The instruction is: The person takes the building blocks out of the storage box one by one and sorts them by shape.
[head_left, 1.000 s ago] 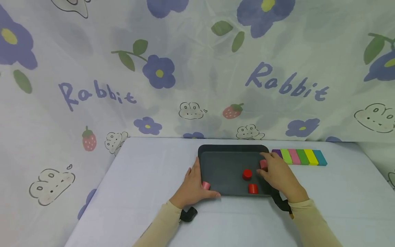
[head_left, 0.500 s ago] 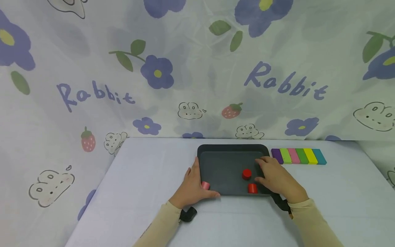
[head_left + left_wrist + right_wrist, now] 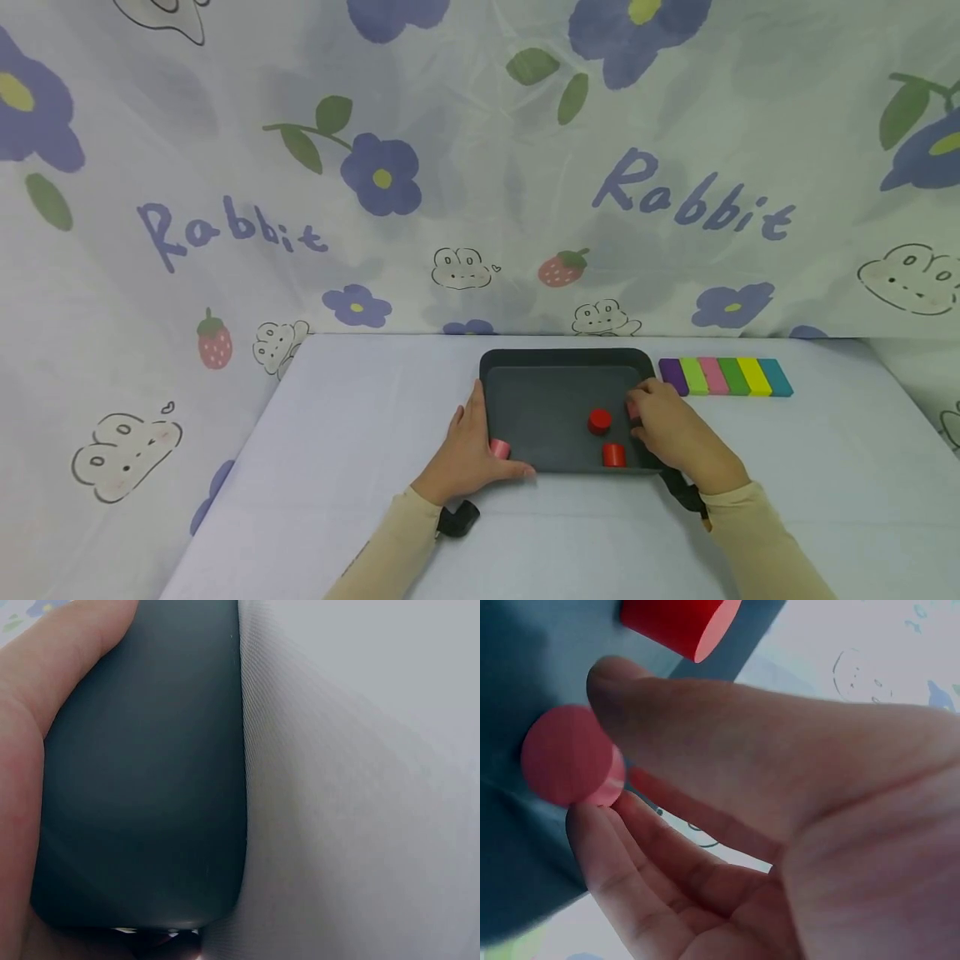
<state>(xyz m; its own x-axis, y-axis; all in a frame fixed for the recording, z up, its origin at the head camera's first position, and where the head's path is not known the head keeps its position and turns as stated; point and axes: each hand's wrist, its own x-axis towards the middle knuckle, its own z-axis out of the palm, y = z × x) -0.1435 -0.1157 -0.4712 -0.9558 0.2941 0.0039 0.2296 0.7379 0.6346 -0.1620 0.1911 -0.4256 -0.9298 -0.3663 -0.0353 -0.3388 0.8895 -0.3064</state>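
Observation:
My right hand [image 3: 675, 425] reaches over the right side of the dark grey tray [image 3: 551, 408]. Its thumb and fingertips pinch a pink cylinder [image 3: 566, 754], whose round face shows in the right wrist view. My left hand [image 3: 467, 454] rests against the tray's front left corner, fingers straight along the left side and thumb along the front edge. Just inside that corner, next to the hand, lies another pink cylinder [image 3: 500, 449]. A red cylinder [image 3: 599, 422] stands on the tray floor, and a second red cylinder [image 3: 614, 455] lies on its side by the front edge.
Right of the tray, a row of coloured blocks [image 3: 725, 377] lies on the white table [image 3: 375, 400]. A patterned cloth [image 3: 480, 167] hangs behind the table. Black straps with camera mounts are on both wrists.
My right hand's spread fingers have come together on the pink cylinder at the tray's right side. The left hand has stayed at the tray corner.

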